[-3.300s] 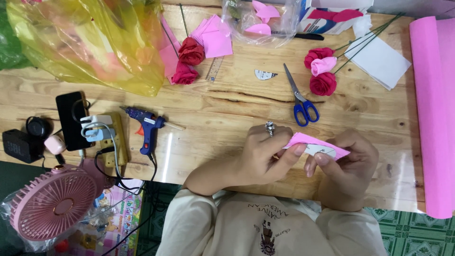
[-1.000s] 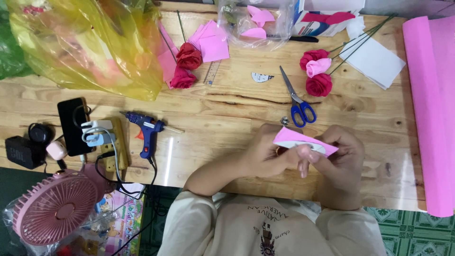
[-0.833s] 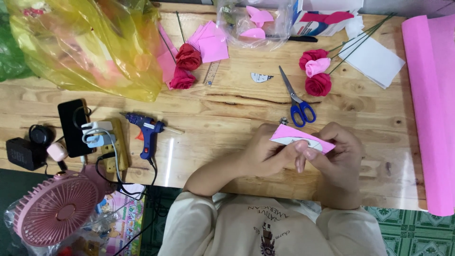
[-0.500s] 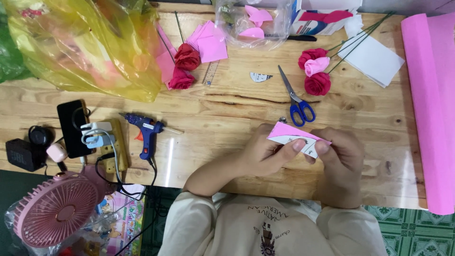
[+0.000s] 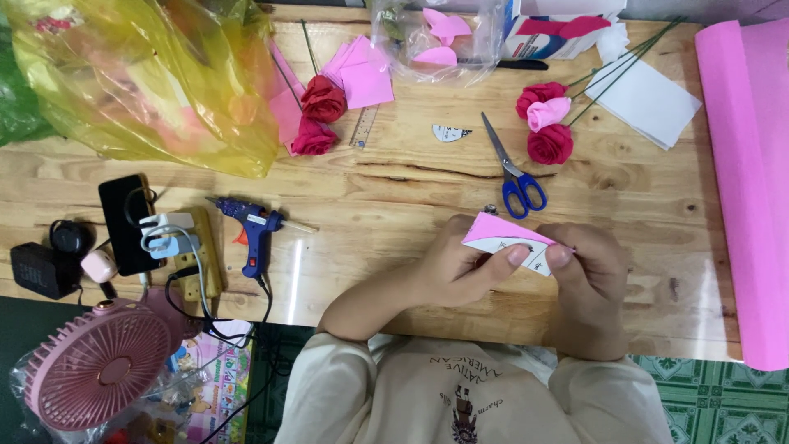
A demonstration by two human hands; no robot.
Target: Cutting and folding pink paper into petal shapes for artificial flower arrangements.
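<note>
**Pink paper held over the counter**

Left hand (image 5: 456, 267) and right hand (image 5: 588, 271) pinch a folded pink paper piece (image 5: 503, 238) between closed fingers above the wooden counter (image 5: 386, 197), its long axis running left-right, just below blue-handled scissors (image 5: 514, 168).

Bright, even light from above, colours clean. Soft glare streaks on the glossy wooden table (image 5: 394, 197), strongest just right of the blue glue gun (image 5: 251, 234) and along the near edge at right. Yellow plastic bag (image 5: 148, 74) shows small specular highlights. Shadows weak and short, a faint one under the scissors (image 5: 514, 168). Focus sharp across centre; no motion blur on either hand. Slight wide-angle bending at the edges, seen on the pink paper roll (image 5: 752, 189). Lower left corner darker.
</note>
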